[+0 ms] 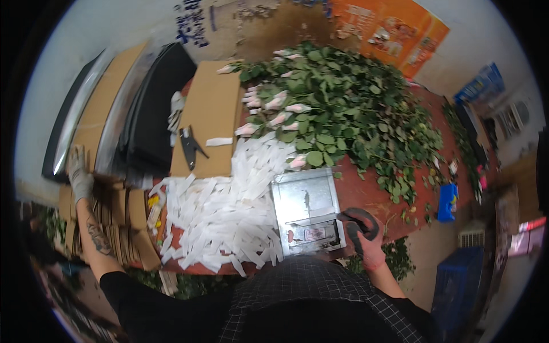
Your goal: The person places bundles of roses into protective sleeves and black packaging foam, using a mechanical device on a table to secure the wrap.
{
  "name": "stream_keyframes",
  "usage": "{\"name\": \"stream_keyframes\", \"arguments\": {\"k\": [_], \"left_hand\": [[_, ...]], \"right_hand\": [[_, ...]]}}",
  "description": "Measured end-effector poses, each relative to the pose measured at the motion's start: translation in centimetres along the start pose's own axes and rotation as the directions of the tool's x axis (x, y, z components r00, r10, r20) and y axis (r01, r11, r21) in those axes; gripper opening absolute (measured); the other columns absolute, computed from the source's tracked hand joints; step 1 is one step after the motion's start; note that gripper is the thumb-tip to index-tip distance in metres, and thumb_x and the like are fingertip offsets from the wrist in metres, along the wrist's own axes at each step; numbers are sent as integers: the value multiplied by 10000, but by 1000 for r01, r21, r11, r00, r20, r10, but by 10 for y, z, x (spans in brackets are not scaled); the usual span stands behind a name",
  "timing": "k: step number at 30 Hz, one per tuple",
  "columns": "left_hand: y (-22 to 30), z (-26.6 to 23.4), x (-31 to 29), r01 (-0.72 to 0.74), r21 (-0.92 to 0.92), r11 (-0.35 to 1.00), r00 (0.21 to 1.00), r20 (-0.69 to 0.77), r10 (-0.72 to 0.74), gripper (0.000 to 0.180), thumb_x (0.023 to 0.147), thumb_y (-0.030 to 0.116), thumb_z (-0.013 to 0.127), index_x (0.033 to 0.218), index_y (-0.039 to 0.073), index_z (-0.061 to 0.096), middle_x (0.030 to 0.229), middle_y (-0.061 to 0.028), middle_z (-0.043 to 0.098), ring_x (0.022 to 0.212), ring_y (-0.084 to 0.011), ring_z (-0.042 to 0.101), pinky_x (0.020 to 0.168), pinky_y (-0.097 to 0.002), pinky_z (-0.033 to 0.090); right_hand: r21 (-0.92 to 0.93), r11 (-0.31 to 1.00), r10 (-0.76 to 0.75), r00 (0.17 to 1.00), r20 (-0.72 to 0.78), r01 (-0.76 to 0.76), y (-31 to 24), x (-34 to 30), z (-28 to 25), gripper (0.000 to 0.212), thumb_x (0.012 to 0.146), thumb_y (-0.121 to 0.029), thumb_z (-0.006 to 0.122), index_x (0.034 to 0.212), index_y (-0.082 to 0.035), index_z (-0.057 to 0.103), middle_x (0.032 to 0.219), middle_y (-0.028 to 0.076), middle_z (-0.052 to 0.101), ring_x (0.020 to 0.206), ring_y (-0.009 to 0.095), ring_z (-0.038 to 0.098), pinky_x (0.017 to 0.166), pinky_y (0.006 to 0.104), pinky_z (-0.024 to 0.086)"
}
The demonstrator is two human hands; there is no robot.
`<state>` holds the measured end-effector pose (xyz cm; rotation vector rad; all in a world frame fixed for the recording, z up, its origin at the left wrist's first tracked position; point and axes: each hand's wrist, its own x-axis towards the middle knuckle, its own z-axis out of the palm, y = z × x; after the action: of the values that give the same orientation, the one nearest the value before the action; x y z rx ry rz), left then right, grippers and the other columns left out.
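Note:
My left hand [80, 174], in a pale grey glove, reaches far out to the left. Its fingers are stretched against the lower end of a tall brown cardboard sheet [108, 94], and they do not look closed around it. My right hand [366, 235] wears a pink glove with dark grey fingers. Thumb and fingers curve apart with nothing visible between them, beside the right edge of a shallow metal tray [306, 197]. White paper strips [223, 220] lie heaped left of the tray. Beyond it are pale pink roses [280, 118], their heads in white wraps, with leafy stems [354, 114].
A black plier-like tool [190, 150] rests on a flat cardboard piece [211, 97]. Black sheets [157, 108] lean at the left, above folded cardboard pieces [117, 208]. A blue packet [448, 202] sits at the red table's [366, 191] right edge. A blue crate [457, 286] stands below.

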<state>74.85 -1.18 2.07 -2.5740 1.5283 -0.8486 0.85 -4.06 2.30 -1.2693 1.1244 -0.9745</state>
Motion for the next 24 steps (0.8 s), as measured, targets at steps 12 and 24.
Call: {"name": "stream_keyframes", "arguments": {"k": [12, 24], "left_hand": [[-94, 13, -36, -159, -303, 940, 987, -72, 144, 475, 775, -59, 491, 1240, 29, 538, 1218, -152, 570, 1110, -290, 549, 964, -340, 418], [38, -98, -65, 374, -892, -254, 774, 451, -445, 298, 875, 200, 517, 1142, 80, 574, 1033, -64, 601, 857, -178, 570, 708, -240, 459]], "right_hand": [[-7, 1000, 21, 999, 34, -21, 18, 16, 11, 322, 831, -29, 617, 1139, 33, 548, 1112, 108, 612, 1026, 175, 600, 871, 279, 462], [-353, 866, -300, 933, 200, 355, 19, 97, -26, 328, 767, -98, 656, 1085, -38, 609, 1071, 101, 619, 962, 204, 612, 850, 300, 471]]}}
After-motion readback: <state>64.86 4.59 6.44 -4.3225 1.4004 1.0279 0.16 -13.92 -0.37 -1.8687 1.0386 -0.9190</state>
